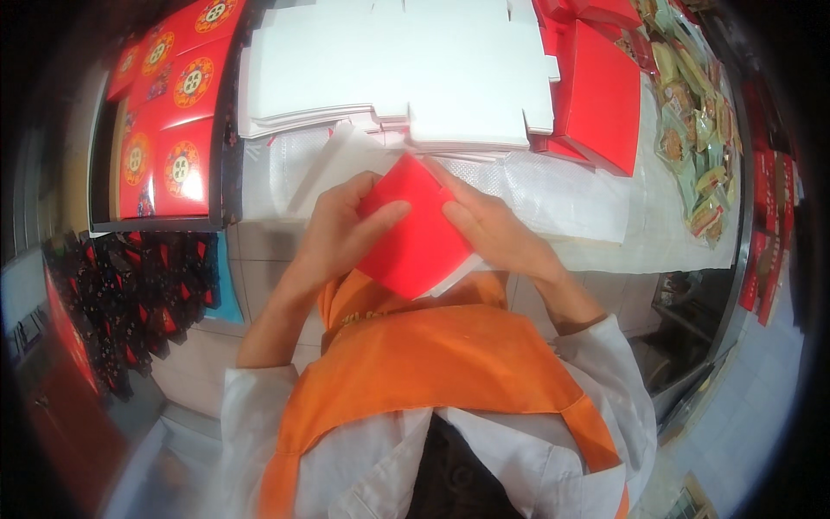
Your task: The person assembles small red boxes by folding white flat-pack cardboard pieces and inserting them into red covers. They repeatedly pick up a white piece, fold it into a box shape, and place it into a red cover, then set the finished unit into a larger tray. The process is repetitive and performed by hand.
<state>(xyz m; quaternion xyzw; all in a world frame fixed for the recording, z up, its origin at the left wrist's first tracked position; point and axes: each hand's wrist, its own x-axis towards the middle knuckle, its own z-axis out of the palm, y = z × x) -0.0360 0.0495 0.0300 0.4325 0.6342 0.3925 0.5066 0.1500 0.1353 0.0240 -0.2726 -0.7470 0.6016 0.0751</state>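
A red card carton [406, 238] sits between the left hand [337, 233] and the right hand [497, 227], above the lap side of the worktable's near edge. The left hand pinches its left side, thumb flat on the red face and fingers mostly hidden behind. The right hand grips the upper right side, thumb at the edge and the other fingers stretched along the far side.

Beyond them, a white woven plastic sheet [562, 195] covers the table. A stack of white carton blanks [389, 65] spreads across its middle, with plain red boxes [605, 95] just to the right and clear-wrapped snack packets [692, 130] heaped at the right end. At the left, a dark-rimmed tray [160, 225] holds red boxes with round emblems [186, 164]. Below it are dark patterned items [164, 277], too blurred to name, over a tiled floor [199, 363]. The person wears an orange apron [415, 355] over white sleeves [609, 363].

The carton is plain, bright red and set cornerwise, one corner toward the apron; a white strip shows along its lower right edge. Whether it is fully folded, I cannot tell.
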